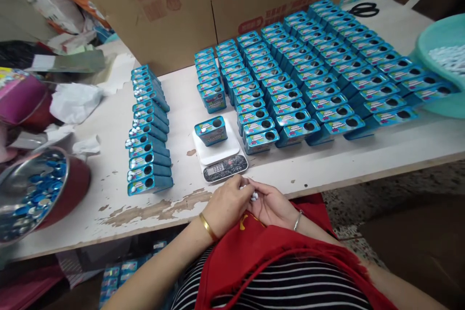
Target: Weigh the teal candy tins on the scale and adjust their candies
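Note:
My right hand, palm up and cupped, holds several small white candies. Over that palm, my left hand has its fingers bent and pressed together at the candies; its fingertips are hidden, so what they pinch cannot be made out. Just beyond my hands lies a white kitchen scale with a lit display. A blue candy tin stands upright on its platform, a dark round hole in its top.
Many open blue tins stand in rows at right. A column of tins, several with white candies on top, stands left. A metal bowl of blue pieces, a turquoise basin of white candies, a cardboard box and scissors surround them.

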A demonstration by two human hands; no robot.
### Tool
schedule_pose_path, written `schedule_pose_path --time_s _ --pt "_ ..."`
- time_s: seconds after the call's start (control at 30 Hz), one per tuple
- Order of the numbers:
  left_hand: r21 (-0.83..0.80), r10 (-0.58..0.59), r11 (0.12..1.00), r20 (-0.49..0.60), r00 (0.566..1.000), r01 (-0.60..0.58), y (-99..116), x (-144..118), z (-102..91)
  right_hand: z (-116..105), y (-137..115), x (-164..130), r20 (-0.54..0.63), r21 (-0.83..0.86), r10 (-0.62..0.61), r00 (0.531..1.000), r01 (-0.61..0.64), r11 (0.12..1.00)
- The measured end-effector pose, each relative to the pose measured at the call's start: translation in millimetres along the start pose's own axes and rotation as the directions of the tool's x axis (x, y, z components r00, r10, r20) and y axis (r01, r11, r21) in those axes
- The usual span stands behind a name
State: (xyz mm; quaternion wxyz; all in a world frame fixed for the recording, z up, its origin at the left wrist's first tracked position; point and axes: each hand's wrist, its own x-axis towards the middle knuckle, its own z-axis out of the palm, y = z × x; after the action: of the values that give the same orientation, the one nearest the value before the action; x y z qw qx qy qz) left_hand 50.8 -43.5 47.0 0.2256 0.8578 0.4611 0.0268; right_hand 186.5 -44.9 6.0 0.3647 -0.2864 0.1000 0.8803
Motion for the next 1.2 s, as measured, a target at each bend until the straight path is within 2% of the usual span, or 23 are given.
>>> schedule_pose_path --time_s 0.07,0.13,0.27,0.4,0.5,0.57,0.67,0.8,0.93,1.07,1.13,1.2 --pt "0.004 0.021 1.0 -0.04 0.999 -0.021 -6 1 -3.9 6 -2 3 0.035 -0.009 -0.009 0.999 0.01 1.0" --pt "-0.028 0.054 0.998 -0.14 0.989 -0.058 -13 2 -10.2 16 -5 6 0.066 -0.003 -0.025 0.998 0.025 1.0" --pt "-0.122 0.096 0.982 -0.338 0.936 -0.145 -31 8 -31.8 46 -14 15 0.086 0.054 -0.056 0.995 0.052 0.997" --pt "-0.171 0.053 0.973 -0.488 0.871 -0.155 -52 26 -64.0 74 -24 25 0.104 0.057 -0.086 0.991 0.08 0.995" --pt "-0.164 -0.012 0.982 -0.568 0.823 -0.098 -70 47 -85.1 84 -30 31 0.098 0.005 -0.093 0.991 0.093 0.996" --pt "-0.108 -0.017 0.993 -0.572 0.82 -0.055 -81 61 -93.1 85 -32 34 0.072 -0.017 -0.096 0.993 0.097 0.995" --pt "0.029 0.024 1.0 -0.507 0.862 -0.011 -92 76 -97.9 81 -34 34 0.044 -0.003 -0.104 0.994 0.104 0.995" --pt "0.153 0.066 0.988 -0.418 0.906 -0.001 -90 75 -103.7 78 -37 32 0.033 0.021 -0.114 0.993 0.113 0.993" --pt "0.14 0.142 0.986 -0.391 0.909 -0.094 -71 57 -102.0 79 -38 29 0.064 0.04 -0.13 0.989 0.128 0.991" --pt "0.122 0.259 0.964 -0.252 0.932 -0.235 -52 46 -83.0 85 -40 23 0.161 0.051 -0.168 0.973 0.161 0.986" --pt "0.15 0.312 0.948 -0.252 0.916 -0.281 -51 46 -76.6 91 -43 19 0.19 0.03 -0.171 0.967 0.168 0.985" --pt "0.18 0.352 0.934 -0.298 0.888 -0.309 -53 48 -77.0 99 -47 15 0.206 0.006 -0.161 0.965 0.163 0.987"
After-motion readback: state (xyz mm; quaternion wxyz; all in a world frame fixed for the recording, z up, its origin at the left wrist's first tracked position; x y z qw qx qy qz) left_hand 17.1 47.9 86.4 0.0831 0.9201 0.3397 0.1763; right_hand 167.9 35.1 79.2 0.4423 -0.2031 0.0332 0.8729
